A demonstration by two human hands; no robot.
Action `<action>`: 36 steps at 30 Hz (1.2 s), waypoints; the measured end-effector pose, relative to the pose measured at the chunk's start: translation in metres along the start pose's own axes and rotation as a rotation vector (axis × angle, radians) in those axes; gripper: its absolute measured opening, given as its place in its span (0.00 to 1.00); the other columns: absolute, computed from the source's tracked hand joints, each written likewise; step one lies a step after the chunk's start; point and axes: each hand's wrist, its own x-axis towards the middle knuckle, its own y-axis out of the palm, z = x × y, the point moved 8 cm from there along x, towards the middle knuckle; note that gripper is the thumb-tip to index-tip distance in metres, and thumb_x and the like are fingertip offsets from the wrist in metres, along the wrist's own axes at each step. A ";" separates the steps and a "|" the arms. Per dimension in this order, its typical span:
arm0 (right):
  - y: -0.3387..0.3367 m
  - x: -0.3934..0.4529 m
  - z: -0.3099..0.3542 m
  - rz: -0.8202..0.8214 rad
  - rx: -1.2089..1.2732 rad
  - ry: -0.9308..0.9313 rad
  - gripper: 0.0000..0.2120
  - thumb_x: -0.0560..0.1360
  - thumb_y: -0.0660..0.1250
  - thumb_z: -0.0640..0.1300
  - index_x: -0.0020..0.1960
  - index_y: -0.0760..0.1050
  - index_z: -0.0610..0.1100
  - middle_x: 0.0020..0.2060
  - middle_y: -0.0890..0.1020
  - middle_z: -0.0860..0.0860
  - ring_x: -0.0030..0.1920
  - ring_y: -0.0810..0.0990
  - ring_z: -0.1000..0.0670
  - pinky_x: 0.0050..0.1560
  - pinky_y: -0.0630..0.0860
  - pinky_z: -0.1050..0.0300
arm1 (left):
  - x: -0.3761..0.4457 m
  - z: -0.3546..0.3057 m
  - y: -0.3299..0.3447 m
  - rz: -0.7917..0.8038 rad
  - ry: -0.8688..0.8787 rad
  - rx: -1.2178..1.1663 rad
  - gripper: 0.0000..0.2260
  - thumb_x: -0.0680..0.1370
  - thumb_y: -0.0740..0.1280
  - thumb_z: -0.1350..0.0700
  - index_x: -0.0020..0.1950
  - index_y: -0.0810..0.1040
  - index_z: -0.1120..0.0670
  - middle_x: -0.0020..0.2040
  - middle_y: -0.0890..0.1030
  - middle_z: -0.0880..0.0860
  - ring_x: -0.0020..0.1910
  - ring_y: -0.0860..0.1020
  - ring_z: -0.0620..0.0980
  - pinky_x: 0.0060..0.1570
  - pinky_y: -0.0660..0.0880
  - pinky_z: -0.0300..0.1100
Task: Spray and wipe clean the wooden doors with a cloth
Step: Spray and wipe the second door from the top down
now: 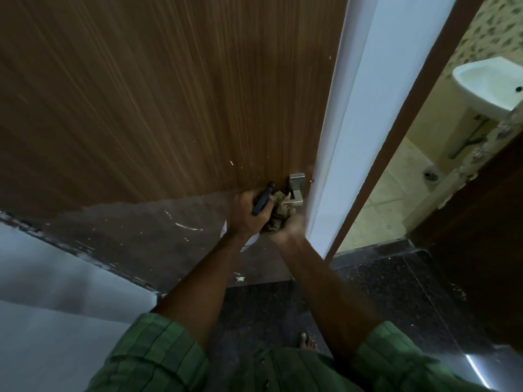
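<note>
A brown wooden door (158,94) fills the upper left, with a worn grey lower panel and a white edge. Its metal lever handle (295,190) sits near that edge. My left hand (246,213) grips a spray bottle with a black head (263,200) and a white body (249,241) hanging below the wrist. My right hand (288,224), blurred, holds a crumpled tan cloth (278,210) against the door just below the handle. Both hands are close together.
The white door edge (356,123) stands beside an opening to a bathroom with a white washbasin (492,83) and pale floor tiles. A dark speckled floor (382,287) lies underfoot, with my bare foot (308,342). A pale wall (56,292) is at the left.
</note>
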 end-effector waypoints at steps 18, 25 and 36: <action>0.010 -0.031 0.108 -0.353 -1.570 -1.368 0.10 0.78 0.67 0.41 0.58 0.80 0.43 0.58 0.81 0.43 0.56 0.77 0.40 0.53 0.75 0.46 | 0.009 -0.015 0.019 0.005 0.118 0.054 0.13 0.80 0.69 0.53 0.36 0.73 0.44 0.26 0.69 0.40 0.25 0.71 0.42 0.29 0.61 0.31; 0.035 -0.037 0.095 0.038 -1.604 -1.433 0.16 0.78 0.60 0.49 0.61 0.80 0.45 0.64 0.79 0.46 0.64 0.74 0.41 0.62 0.76 0.48 | 0.005 -0.007 0.037 0.049 0.093 0.079 0.07 0.78 0.72 0.55 0.41 0.83 0.56 0.30 0.74 0.44 0.24 0.71 0.41 0.28 0.63 0.26; 0.042 -0.010 0.117 -0.208 -1.525 -1.342 0.12 0.81 0.61 0.58 0.61 0.73 0.55 0.56 0.81 0.57 0.54 0.83 0.53 0.60 0.81 0.43 | -0.008 -0.005 0.043 0.039 0.115 0.064 0.05 0.78 0.74 0.62 0.43 0.82 0.58 0.33 0.73 0.42 0.33 0.76 0.33 0.34 0.66 0.23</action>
